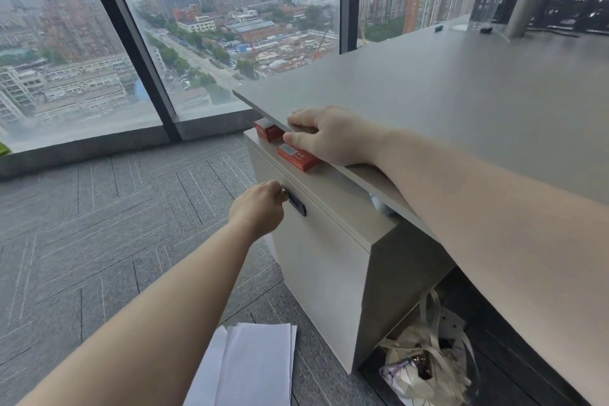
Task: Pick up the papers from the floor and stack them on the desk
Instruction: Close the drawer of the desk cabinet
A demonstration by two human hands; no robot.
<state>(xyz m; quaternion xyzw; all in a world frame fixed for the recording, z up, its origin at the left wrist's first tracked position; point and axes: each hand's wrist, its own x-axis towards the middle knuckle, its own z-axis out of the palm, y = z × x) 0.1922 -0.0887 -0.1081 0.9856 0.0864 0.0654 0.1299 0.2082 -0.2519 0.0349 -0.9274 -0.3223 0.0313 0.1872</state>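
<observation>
Pickup not begun — white paper sheets (253, 366) flat on grey carpet floor (99, 241). Grip of left hand (258, 209) curled on dark cabinet latch (298, 206); right hand (333, 135) loose on grey table (461, 92) edge, holding nothing. Next — release latch, stoop, gather sheets.

Floor-to-ceiling windows (214, 26), dark frames (125, 43), hazy daylight, city towers outside. Grey carpet tiles (99, 224) with a herringbone line pattern. Grey desk (461, 92) on the right, pale cabinet (323, 257) tucked under its edge, with an open compartment low on its side.
</observation>
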